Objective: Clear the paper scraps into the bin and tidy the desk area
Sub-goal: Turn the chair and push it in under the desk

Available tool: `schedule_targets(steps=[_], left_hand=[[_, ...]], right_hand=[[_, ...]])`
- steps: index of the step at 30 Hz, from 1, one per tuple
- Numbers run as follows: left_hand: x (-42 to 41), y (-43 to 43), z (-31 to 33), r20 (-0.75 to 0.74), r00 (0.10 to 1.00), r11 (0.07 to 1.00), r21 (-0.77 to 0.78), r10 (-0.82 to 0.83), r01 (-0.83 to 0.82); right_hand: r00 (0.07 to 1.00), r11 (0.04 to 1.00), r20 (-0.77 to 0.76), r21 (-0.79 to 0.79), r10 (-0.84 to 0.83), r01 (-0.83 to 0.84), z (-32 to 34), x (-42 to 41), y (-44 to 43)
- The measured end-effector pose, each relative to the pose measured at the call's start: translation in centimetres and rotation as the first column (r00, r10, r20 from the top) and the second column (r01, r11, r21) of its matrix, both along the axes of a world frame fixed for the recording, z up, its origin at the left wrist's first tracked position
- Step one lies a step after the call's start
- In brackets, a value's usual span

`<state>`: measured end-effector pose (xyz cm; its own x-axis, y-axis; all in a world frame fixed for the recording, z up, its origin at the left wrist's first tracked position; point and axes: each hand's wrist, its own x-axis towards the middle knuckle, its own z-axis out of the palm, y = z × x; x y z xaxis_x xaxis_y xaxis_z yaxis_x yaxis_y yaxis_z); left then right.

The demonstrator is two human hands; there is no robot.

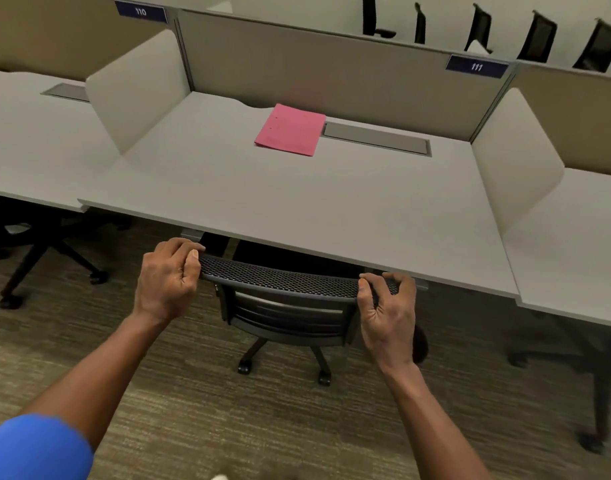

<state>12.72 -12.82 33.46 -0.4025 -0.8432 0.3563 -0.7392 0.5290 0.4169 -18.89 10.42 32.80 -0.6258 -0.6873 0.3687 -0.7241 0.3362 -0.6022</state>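
I have both hands on the top rail of the black mesh-backed swivel chair (283, 282): my left hand (167, 277) is curled tight around its left corner, my right hand (387, 315) hooks its right corner more loosely. The chair sits tucked partly under the pale grey desk (297, 206). On castors it should roll easily, and the stiff rail is the best hold. The flat pink paper folder (290, 129) lies well beyond my grip, near the desk's back. I see 0 scraps and no bin
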Motion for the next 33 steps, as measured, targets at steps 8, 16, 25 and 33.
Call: schedule_targets(steps=[8, 16, 25, 33], left_hand=[[-2.1, -4.3, -0.6, 0.013, 0.999, 0.999, -0.02, -0.044, 0.044], [-3.4, -7.5, -1.0, 0.065, 0.995, 0.997, -0.024, -0.078, 0.08], [-5.5, -9.3, 0.0, 0.03, 0.996, 0.996, 0.008, -0.087, 0.087], [-6.1, -10.3, -1.1, -0.049, 0.994, 0.995, -0.037, -0.093, 0.091]], right_hand=[[1.0, 1.0, 0.013, -0.003, -0.008, 0.008, 0.1, -2.2, -2.6], [0.999, 0.999, -0.001, -0.007, -0.04, 0.04, -0.2, -3.3, -5.0], [0.999, 0.999, -0.012, -0.006, -0.051, 0.05, -0.5, -5.0, -7.4], [0.997, 0.997, -0.036, -0.029, -0.07, 0.069, -1.2, -5.6, -8.0]])
